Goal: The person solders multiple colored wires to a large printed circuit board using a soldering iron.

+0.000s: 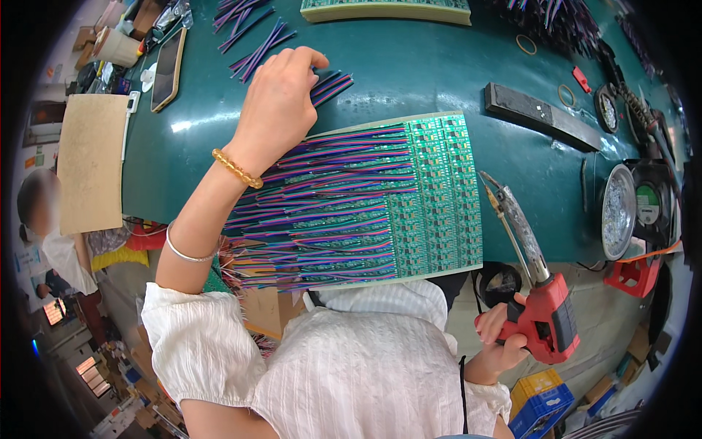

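Handling the Wires, Panel and Soldering Gun

Panel: The green panel (444, 212) lies on the table (197, 172), in front of the person, its near edge appearing to overhang the table's near edge. Attached wires (340, 197) run left from its contacts and trail past its left side. Expect a light, fairly stiff sheet with fragile joints. Take hold at the bare right edge; do not lift by the wires.

Left hand: The hand (281, 99) is beyond the panel's far edge, fingers curled narrow beside a small wire bundle (333, 88). The fingertips are hidden; whether they grip the bundle cannot be told. More loose wires (259, 53) lie far left of it.

Wires: Expect light, springy strands, smooth enough to slide apart. Pinch the insulated length near the end to be placed.

Right hand: The hand (503, 340) is closed around the handle of the red soldering gun (550, 318), at near right. The tip points away, just right of the panel and apart from it. Expect moderate weight towards the handle. Hold by the handle only; treat the metal barrel (523, 227) as hot.
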Motion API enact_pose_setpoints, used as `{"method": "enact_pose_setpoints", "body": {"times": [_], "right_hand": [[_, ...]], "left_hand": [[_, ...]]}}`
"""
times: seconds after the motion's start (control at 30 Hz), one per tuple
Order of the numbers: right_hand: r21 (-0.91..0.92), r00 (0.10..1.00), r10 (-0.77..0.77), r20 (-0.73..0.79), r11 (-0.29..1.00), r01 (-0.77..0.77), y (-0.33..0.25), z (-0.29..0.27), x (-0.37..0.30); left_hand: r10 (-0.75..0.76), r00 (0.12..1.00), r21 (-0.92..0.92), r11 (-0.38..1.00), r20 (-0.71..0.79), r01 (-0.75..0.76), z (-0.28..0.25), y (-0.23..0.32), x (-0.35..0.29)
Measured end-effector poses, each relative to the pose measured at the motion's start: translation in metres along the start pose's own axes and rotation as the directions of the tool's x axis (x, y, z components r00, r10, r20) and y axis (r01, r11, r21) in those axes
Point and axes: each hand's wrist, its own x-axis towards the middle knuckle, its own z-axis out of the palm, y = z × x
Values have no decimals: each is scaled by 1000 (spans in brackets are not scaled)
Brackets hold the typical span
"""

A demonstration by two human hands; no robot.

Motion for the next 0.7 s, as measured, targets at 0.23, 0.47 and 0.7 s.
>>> {"method": "enact_pose_setpoints", "body": {"times": [0.23,0.47,0.7], "right_hand": [[-5,1000,5,6,1000,-5,-3,1,2],[-11,1000,3,4,1000,-3,-4,0,0],[-24,997,-69,34,997,69,-3,2,3]], "left_hand": [[-95,985,-111,988,147,111,-7,10,2],[-143,989,-253,959,-35,129,-11,20,-3],[37,998,-485,874,52,-7,-48,99,-34]]}}
